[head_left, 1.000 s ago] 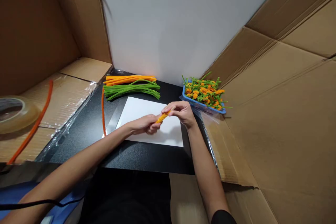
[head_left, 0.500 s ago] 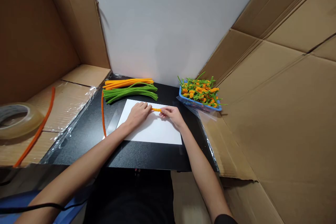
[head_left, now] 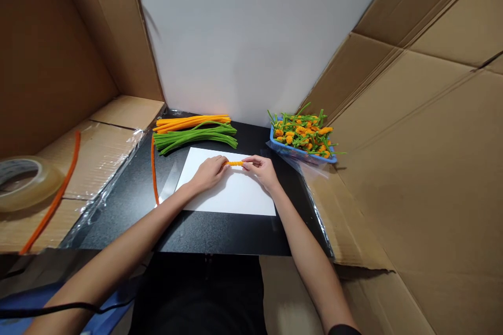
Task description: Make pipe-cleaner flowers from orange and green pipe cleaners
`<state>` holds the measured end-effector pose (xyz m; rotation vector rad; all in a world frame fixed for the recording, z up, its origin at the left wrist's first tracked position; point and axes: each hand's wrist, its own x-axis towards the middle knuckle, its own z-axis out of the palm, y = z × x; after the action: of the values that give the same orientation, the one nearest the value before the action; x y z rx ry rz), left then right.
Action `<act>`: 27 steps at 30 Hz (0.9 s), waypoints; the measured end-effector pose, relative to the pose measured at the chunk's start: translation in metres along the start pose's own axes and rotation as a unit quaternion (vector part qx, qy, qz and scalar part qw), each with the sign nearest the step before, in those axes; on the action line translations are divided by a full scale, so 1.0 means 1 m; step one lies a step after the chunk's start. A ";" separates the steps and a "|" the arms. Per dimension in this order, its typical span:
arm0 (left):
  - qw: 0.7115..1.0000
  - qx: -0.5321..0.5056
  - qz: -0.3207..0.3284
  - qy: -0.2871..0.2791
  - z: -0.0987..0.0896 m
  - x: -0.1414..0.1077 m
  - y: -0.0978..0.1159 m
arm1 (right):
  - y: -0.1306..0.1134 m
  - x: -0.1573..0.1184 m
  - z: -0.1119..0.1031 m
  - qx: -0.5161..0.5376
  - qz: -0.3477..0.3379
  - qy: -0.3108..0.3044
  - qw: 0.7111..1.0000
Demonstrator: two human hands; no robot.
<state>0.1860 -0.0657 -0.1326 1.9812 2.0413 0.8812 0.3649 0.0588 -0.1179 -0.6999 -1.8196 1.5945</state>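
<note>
Both ends of the coiled orange piece [head_left: 236, 163] are hidden under fingertips, so its full length cannot be told. The left hand [head_left: 211, 172] lies with its back toward the camera, fingers bent together over the left end, and its thumb is mostly out of sight; the right hand [head_left: 262, 171] pinches the other end between thumb and fingers, the gap narrow. The roll of clear tape [head_left: 49, 188] is cut off by the left edge of the view, and the greyish marks inside its core (perhaps print) are too small to read. A dark sleeve [head_left: 343, 330] is cropped at the bottom, and in the blue basket [head_left: 302, 155] the orange and green pieces overlap too thickly to count. The coiled piece is a short, bright yellow-orange length with ridged turns packed side by side, held level just over or on the far part of the white sheet [head_left: 231, 199]; whether it touches the paper cannot be made out. The sheet lies on a black tabletop [head_left: 220, 233]. Behind it are a bundle of green stems [head_left: 194, 138] and, farther back, a bundle of orange stems [head_left: 192, 123], both lying roughly crosswise.
</note>
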 end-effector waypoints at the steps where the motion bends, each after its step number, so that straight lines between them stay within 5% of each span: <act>1: 1.000 -0.019 -0.010 -0.004 -0.001 0.000 0.001 | -0.001 -0.001 0.000 -0.003 -0.002 -0.001 1.000; 9: 0.988 -0.146 -0.051 -0.020 -0.007 0.002 -0.001 | -0.003 -0.003 0.002 -0.022 -0.027 -0.007 0.999; 27: 0.973 -0.215 -0.075 -0.038 -0.009 0.003 -0.003 | -0.002 -0.002 0.003 -0.016 -0.014 0.003 1.000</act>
<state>0.1789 -0.0650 -0.1261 1.5840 1.7454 1.0835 0.3641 0.0547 -0.1162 -0.6900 -1.8472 1.5465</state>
